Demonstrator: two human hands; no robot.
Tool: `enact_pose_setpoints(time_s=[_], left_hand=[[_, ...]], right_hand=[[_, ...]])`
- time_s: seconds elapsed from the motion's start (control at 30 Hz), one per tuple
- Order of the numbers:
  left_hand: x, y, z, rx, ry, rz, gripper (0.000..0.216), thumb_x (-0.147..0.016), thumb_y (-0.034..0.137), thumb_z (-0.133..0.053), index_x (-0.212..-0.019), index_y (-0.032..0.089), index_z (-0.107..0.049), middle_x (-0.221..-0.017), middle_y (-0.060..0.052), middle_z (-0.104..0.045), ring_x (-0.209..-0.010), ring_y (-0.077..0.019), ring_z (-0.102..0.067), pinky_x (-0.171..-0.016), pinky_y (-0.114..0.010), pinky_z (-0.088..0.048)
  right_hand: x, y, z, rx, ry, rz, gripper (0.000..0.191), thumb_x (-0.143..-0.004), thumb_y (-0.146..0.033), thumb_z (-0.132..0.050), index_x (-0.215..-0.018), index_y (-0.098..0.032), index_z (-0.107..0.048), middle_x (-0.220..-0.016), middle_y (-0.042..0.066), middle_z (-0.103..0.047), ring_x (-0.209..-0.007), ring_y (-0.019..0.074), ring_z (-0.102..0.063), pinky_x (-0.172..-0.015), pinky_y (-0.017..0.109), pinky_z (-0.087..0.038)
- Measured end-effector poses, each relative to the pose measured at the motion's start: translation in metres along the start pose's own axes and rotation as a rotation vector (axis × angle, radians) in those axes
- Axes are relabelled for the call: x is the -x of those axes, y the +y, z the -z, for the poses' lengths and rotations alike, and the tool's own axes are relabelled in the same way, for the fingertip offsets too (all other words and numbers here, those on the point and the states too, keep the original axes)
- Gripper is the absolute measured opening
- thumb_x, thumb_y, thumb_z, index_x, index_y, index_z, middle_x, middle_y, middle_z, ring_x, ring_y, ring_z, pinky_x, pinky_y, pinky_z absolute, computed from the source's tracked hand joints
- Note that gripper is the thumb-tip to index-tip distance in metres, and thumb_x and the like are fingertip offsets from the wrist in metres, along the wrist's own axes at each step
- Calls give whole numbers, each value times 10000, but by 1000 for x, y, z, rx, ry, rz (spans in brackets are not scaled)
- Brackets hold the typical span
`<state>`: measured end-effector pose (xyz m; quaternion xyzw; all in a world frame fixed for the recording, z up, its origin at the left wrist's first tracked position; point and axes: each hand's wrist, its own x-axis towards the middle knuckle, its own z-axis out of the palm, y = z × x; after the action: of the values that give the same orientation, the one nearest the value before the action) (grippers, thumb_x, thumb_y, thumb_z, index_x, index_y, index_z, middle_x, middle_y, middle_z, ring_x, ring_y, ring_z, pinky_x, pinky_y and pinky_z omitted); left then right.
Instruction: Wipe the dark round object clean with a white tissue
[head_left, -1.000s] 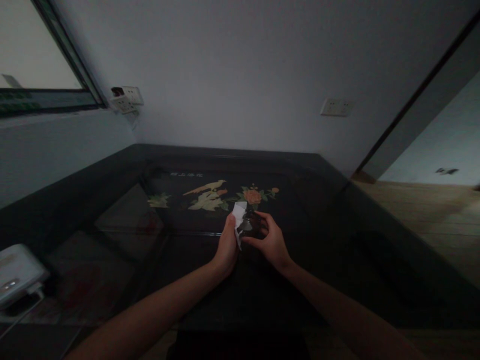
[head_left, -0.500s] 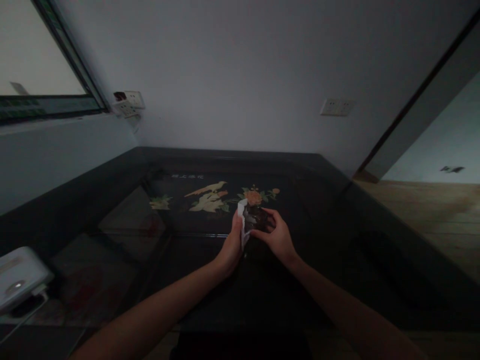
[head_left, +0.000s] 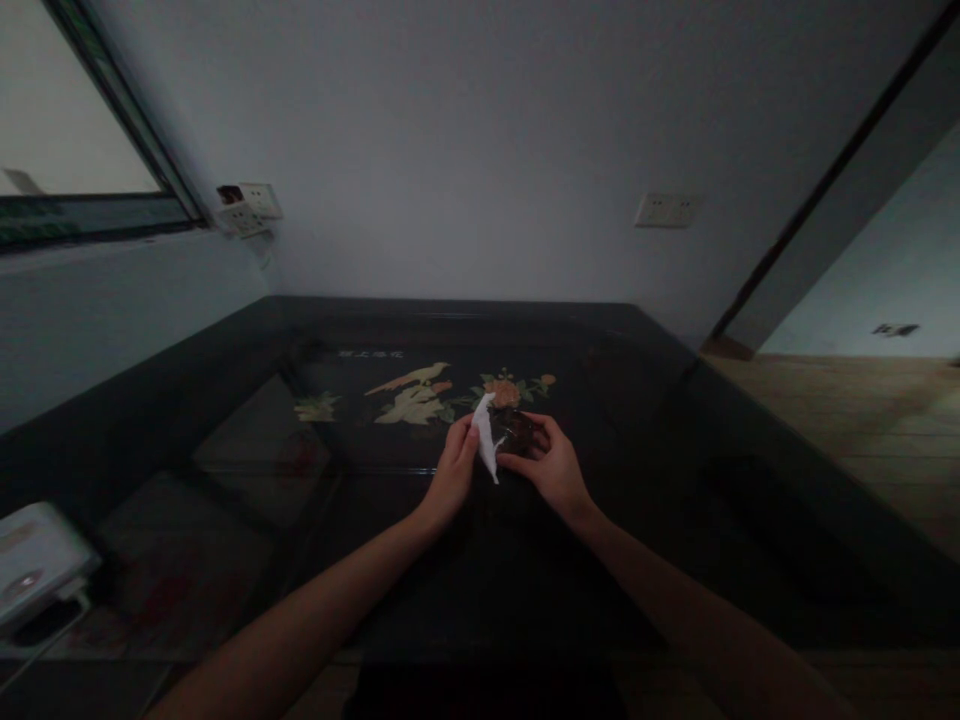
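Over the middle of the dark tabletop, my right hand [head_left: 551, 460] curls its fingers and thumb around a dark, shiny, see-through glass cup [head_left: 513, 432]. Dim light blurs the cup's exact shape. My left hand [head_left: 453, 462] is closed on a white tissue [head_left: 485, 435], pinching it between thumb and fingers. The tissue stands up against the cup's left side. My right fingers partly cover the cup's far end. Beneath both hands is the glossy dark table [head_left: 450, 590].
A picture of birds and flowers [head_left: 411, 395] decorates the tabletop beyond my hands. A white device with a cable [head_left: 41, 560] sits at the left edge. Wall sockets [head_left: 664, 210] are on the wall behind. Wooden floor [head_left: 840, 420] shows at right.
My left hand has shifted slightly left and up, and more of the tissue's flat side shows. The right hand still holds the cup. The view has moved a little.
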<state>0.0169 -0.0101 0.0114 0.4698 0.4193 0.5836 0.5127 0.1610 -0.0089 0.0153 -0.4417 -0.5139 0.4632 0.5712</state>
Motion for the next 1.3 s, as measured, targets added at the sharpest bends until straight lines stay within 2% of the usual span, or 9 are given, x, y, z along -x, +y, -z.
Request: enact_pose_setpoints(time_s=[0.17,0.33,0.63,0.7,0.8,0.93,1.07,1.2,1.3], left_hand=[[6,6,-1,-30,23,-85,337,-884,331,-488,-1198,221,-548,-1288,-59,-530,-1216,-186,-459,-1043,-273,-304],[8,5,-2,-30,-12,-74,339,-895,397,-453,-1167,234,-571,-1168,-45,-605,-1098,-198,-532,-968,-274,-376],[1,-8,-6,284,134,173,353,-834,452,-512,-993,157,-623,-953,-60,-665,-861,-183,-607,-818,-289,-465],[0,-8,-6,274,141,199,372,-833,467,-506,-980,144,-616,-913,-61,-666,-832,-188,-615,-801,-303,-475],[3,-6,-5,69,99,61,393,-864,491,-456,-1035,168,-602,-984,-57,-657,-935,-202,-606,-878,-329,-455],[13,1,-5,-217,-11,-232,425,-924,454,-371,-1254,210,-482,-1290,-84,-525,-1213,-215,-465,-1068,-380,-304],[21,10,-8,-308,-69,-373,434,-926,426,-389,-1299,211,-443,-1359,-95,-458,-1279,-223,-397,-1109,-391,-240],[14,10,-6,-120,-38,-238,441,-919,422,-407,-1308,223,-458,-1349,-78,-499,-1239,-219,-460,-1067,-369,-317],[2,6,-3,100,2,-47,458,-884,470,-435,-1193,159,-573,-1181,-95,-633,-1080,-240,-586,-968,-368,-421]], right_hand=[[3,-1,-2,13,-34,-11,686,-469,-303,-855,-1057,-198,-518,-1058,101,-658,-1014,275,-636,-889,441,-518],[6,-1,-4,30,-32,-12,687,-470,-289,-857,-1063,-189,-523,-1075,107,-644,-1031,276,-622,-907,452,-503],[20,-2,-14,130,-88,58,702,-512,-235,-845,-1125,-185,-508,-1147,119,-606,-1079,266,-590,-923,430,-495],[19,-2,-13,131,-85,63,692,-511,-232,-841,-1119,-186,-514,-1151,114,-605,-1085,264,-587,-925,424,-495],[15,1,-12,85,-84,24,663,-511,-227,-831,-1092,-187,-516,-1108,101,-626,-1053,263,-605,-913,431,-499],[11,3,-10,-25,-68,-19,610,-525,-207,-801,-1061,-192,-509,-1061,91,-641,-1014,255,-626,-888,420,-509],[13,0,-9,-64,-89,-27,593,-541,-218,-795,-1059,-202,-506,-1071,90,-639,-1019,256,-625,-891,417,-504],[18,-5,-10,16,-95,31,638,-539,-228,-810,-1097,-205,-501,-1110,99,-621,-1067,264,-597,-896,419,-498],[23,-6,-12,91,-121,56,707,-495,-254,-849,-1113,-205,-509,-1122,99,-612,-1074,272,-588,-902,429,-495]])
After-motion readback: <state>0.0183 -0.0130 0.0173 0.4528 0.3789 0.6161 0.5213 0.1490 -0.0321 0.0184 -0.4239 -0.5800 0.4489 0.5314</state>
